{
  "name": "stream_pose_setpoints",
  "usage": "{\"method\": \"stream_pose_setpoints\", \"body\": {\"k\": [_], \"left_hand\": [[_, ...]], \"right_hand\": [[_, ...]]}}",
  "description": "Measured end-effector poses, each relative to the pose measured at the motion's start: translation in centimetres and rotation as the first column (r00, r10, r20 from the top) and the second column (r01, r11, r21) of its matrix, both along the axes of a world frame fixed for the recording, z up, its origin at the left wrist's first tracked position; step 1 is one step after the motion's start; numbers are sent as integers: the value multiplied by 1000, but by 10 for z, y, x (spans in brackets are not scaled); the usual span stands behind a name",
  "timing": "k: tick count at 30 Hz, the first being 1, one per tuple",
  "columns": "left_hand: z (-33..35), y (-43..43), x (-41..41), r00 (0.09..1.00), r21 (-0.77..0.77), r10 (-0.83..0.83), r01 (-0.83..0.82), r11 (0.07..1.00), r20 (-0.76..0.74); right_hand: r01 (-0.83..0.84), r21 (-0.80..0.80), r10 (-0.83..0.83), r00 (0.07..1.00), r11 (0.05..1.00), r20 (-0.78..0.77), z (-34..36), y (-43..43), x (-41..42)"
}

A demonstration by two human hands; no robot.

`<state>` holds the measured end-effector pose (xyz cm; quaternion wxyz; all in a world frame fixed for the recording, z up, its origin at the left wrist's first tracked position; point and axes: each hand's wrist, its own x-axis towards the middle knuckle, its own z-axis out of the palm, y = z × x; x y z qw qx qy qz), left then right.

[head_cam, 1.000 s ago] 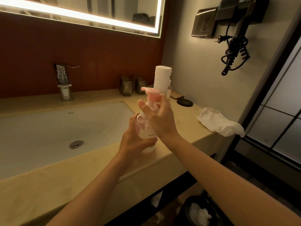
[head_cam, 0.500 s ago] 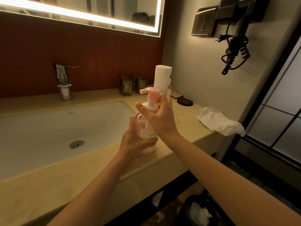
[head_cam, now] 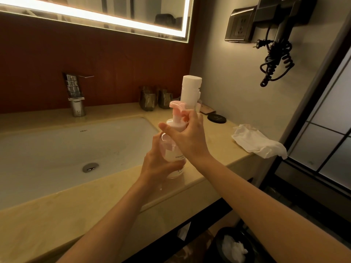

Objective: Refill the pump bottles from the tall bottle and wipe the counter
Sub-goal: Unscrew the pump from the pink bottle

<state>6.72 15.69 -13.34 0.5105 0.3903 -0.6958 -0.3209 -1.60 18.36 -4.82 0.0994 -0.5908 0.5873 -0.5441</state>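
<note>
We see a clear pump bottle [head_cam: 173, 155] with a pink pump, upright with its long axis vertical, on the beige counter [head_cam: 218, 149] just right of the sink [head_cam: 57, 149] and near the counter's front edge. Its spout points left toward the sink, and its label reads "SMOO…", the rest hidden by fingers. The left hand [head_cam: 158, 165] grips the bottle's body and the right hand [head_cam: 189, 138] curls round the pump collar; right of the sink and farther back stands the white tall bottle [head_cam: 190, 91], with bare counter reaching a crumpled white cloth [head_cam: 254, 141] overhanging the edge.
</note>
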Motion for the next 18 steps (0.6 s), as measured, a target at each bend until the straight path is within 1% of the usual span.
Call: {"method": "stream_pose_setpoints", "body": {"k": [3,7,9,11,15,17,18], "left_hand": [[1,0,0,1000,-11,1,-1,1000,11],[1,0,2,1000,-26,12,-11,1000,11],[1,1,2,1000,-21,7,-7,1000,4],[2,2,2,1000,-13,-4,4,1000,-2],[2,2,2,1000,-15,-8,9,1000,15],[3,3,2,1000,-3,-12,12,1000,9],[3,4,2,1000,-2,-11,11,1000,6]], "right_hand": [[-7,-11,7,1000,1000,10,-1,1,-1],[-134,45,132,991,990,33,2,4,-1],[-167,74,164,985,983,49,3,5,0],[-133,71,131,991,988,32,4,4,0],[5,7,-5,998,1000,-56,-1,0,-1],[7,-14,-8,998,1000,-61,-2,2,-1],[-18,-14,17,998,1000,-55,-1,4,-1]]}}
